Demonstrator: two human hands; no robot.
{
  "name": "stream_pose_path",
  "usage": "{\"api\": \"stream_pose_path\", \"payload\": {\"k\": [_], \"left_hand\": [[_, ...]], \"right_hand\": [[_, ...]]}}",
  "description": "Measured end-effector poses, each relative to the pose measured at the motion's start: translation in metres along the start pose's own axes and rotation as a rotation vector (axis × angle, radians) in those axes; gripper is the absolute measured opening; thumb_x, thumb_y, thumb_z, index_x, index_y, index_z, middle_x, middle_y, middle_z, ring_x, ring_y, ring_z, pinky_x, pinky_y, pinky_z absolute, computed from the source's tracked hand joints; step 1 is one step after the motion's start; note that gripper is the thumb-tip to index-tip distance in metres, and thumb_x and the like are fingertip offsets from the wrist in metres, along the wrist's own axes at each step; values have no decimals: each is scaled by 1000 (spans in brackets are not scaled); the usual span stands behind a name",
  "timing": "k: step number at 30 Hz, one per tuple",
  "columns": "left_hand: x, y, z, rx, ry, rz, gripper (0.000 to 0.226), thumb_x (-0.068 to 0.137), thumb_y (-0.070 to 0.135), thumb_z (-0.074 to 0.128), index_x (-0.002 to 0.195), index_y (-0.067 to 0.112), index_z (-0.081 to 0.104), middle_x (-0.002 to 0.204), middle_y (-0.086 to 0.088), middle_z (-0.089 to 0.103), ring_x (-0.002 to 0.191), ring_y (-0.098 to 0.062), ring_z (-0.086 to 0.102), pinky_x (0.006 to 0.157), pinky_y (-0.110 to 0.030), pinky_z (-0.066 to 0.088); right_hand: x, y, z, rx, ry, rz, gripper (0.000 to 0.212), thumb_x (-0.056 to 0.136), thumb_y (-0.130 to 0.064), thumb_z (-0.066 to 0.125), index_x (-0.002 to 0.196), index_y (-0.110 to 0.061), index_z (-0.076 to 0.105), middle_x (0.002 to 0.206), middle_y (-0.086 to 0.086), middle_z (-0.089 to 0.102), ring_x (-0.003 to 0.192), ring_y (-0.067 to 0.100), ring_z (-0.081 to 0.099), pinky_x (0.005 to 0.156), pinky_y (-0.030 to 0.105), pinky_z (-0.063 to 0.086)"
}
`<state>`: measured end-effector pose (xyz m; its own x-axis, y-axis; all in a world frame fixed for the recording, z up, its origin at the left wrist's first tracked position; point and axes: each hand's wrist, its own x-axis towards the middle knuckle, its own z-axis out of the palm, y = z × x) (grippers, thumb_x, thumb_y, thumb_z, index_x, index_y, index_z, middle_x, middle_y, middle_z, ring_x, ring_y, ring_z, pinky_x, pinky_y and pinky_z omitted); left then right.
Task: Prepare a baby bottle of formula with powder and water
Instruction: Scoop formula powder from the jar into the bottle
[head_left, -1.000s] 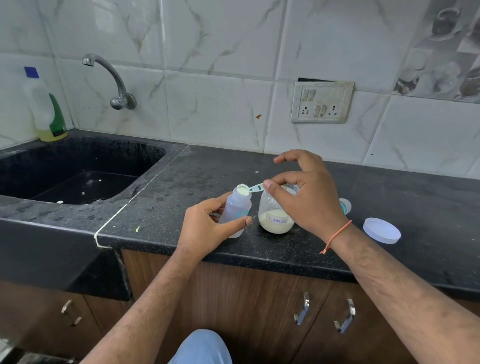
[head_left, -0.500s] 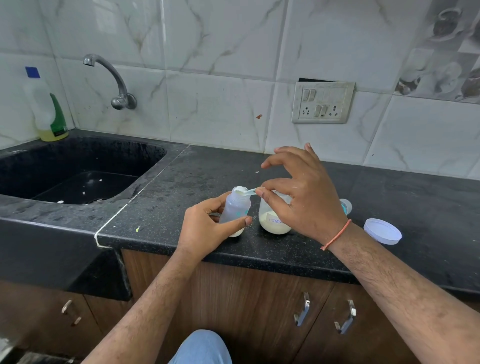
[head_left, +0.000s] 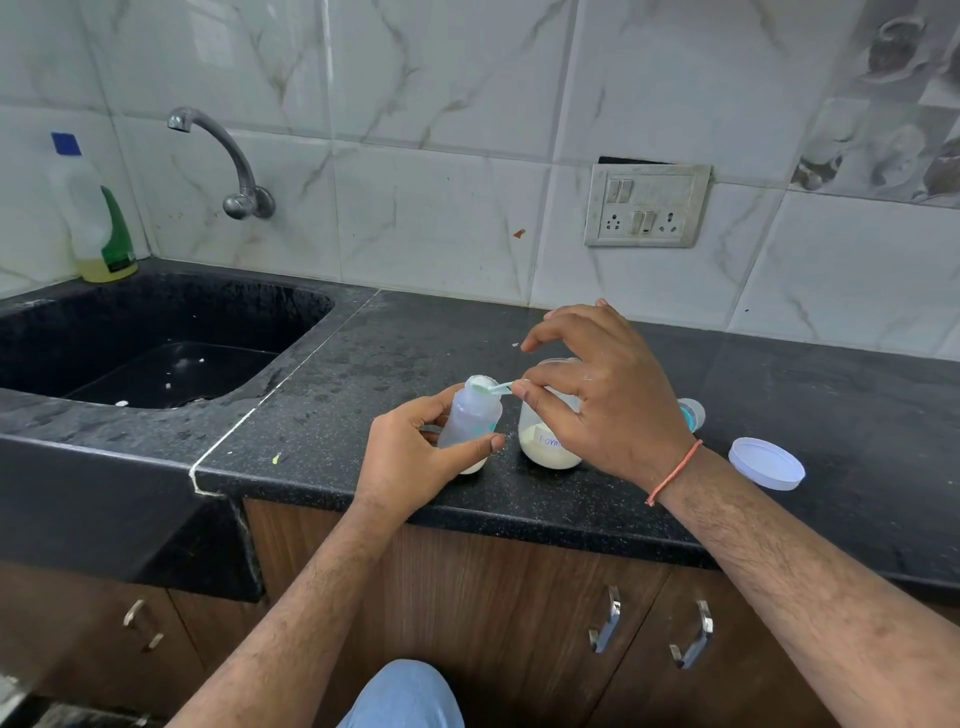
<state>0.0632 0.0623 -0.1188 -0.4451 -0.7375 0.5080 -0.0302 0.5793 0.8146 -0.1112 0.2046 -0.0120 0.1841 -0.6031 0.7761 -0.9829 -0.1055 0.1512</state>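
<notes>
1. Left hand (head_left: 415, 457): wrapped around the baby bottle (head_left: 470, 421), thumb on the near side, fingers behind. I read this as steadying; the bottle is light and narrow and would tip under a nudge from the scoop. It leans slightly away from my palm, mouth toward the other hand, base on the black counter (head_left: 415, 332). A pale layer shows at the base below my thumb.

2. Right hand (head_left: 608, 405): thumb and forefinger pinched on the handle end of the small scoop (head_left: 491, 387); the remaining fingers are spread and lifted clear. The pinch sits just outside the bottle's mouth, so the scoop's bowl reaches over the opening. Whether the bowl is fully turned over, I cannot tell.

3. Powder jar (head_left: 545, 447): directly under my right palm, lidless, powder low in it. Kept just beside the bottle so each scoopful crosses little open counter.

4. Jar lid (head_left: 766, 462): beyond my right wrist, well apart, out of the working path.

5. Small clear and blue piece (head_left: 693, 413): behind my right wrist; possibly the bottle's cap, though it is half hidden.

6. Sink (head_left: 156, 353) and tap (head_left: 223, 156): past the left hand, apart. Presumably the water source, a step I judge not yet reached.
</notes>
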Motion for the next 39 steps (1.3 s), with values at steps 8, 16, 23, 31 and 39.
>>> {"api": "stream_pose_path", "payload": {"k": [8,16,23,31,39], "left_hand": [[0,-1,0,18,10,-5,66,71,49,100,132,41,77,118,31,77,107,3,74,92,-21,62],[2,-1,-1,40,-22,-24,70,71,49,101,136,41,74,116,19,77,106,0,74,94,-18,60],[10,-6,1,94,76,-162,94,76,46,98,157,32,54,132,17,72,124,-1,66,114,-35,54],[-18,20,18,284,198,379,86,86,39,92,156,13,51,154,0,56,144,-17,51,120,-32,41],[-5,62,92,194,-152,0,133,80,54,93,174,17,7,181,5,19,165,-13,20,133,-32,26]], "right_hand": [[-4,-1,1,97,49,166,17,96,-35,76,87,-24,85,112,-9,70,110,15,58,90,31,46],[-8,10,5,717,126,847,6,90,-25,83,85,-22,86,112,-7,72,104,4,67,93,26,52],[-18,36,-13,915,266,1090,4,90,-12,81,88,-9,83,115,9,77,90,-1,72,77,8,51],[-37,68,-33,558,121,964,7,91,-28,82,89,-22,84,114,-2,71,105,8,66,92,24,53],[-32,73,-30,165,-179,596,15,92,-39,79,85,-27,85,114,-16,65,115,14,54,90,23,38]]}}
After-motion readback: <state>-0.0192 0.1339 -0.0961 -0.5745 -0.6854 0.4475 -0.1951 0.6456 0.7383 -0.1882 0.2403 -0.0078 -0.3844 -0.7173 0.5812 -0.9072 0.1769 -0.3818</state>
